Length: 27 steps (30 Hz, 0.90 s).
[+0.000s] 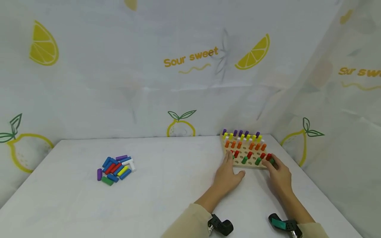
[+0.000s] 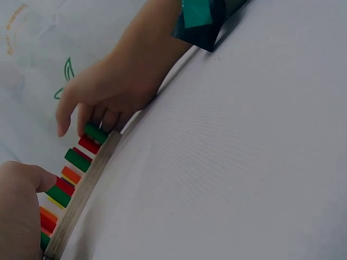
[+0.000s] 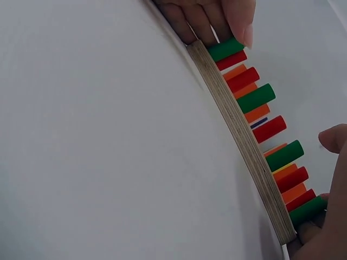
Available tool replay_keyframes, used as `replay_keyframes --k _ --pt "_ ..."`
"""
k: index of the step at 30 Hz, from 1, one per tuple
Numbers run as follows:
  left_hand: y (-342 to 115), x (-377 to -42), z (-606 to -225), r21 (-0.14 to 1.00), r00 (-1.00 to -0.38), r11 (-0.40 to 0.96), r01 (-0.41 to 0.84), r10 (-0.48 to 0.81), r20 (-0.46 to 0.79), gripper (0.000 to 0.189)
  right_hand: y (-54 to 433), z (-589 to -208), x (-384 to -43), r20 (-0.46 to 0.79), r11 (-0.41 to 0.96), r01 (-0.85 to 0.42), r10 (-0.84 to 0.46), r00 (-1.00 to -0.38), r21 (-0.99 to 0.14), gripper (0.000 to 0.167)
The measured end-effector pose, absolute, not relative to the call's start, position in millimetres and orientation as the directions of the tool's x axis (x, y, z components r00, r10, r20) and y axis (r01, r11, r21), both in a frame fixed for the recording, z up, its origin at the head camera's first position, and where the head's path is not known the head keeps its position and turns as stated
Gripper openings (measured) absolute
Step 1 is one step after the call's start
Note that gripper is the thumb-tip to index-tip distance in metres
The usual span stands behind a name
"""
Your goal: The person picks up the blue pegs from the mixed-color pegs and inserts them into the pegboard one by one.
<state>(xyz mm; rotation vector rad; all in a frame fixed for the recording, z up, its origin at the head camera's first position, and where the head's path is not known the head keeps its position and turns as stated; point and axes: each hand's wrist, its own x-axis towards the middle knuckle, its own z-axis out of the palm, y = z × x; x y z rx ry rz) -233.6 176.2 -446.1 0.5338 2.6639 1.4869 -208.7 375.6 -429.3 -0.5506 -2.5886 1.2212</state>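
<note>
A wooden pegboard (image 1: 251, 166) stands at the far right of the table, its pegs in rows of purple, yellow, white, orange, red and green from back to front. Fingers of my left hand (image 1: 225, 177) rest against the board's left end, while the thumb sticks out in front of it. At the other end, my right hand (image 1: 280, 177) touches the front right corner, its fingers beside a green peg (image 3: 308, 211) and its thumb raised apart from that peg. Both hands bracket the board, whose front edge (image 3: 241, 141) lies low over the white tabletop.
To the left on the table lies a loose pile of pegs: several blue pegs (image 1: 113, 178), red, white and purple ones, a yellow peg (image 1: 122, 171) and a green peg (image 1: 107, 180). White cloth (image 1: 119, 99) with lemon prints hangs behind and on the right side.
</note>
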Motion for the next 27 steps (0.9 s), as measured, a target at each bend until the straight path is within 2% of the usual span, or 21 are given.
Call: replay_keyframes --k 5,27 --pt "167.1 -231.6 -448.0 0.82 -0.943 0.501 0.277 0.306 0.132 0.089 367.2 -425.9 -206.9 0.014 0.552 0.23 0.402 -0.916 -0.802 0.076" --pt "123.7 -224.0 -450.5 0.823 -0.94 0.489 0.291 0.305 0.151 0.089 333.4 -427.8 -206.2 0.063 0.607 0.166 0.338 -0.939 -0.777 0.078"
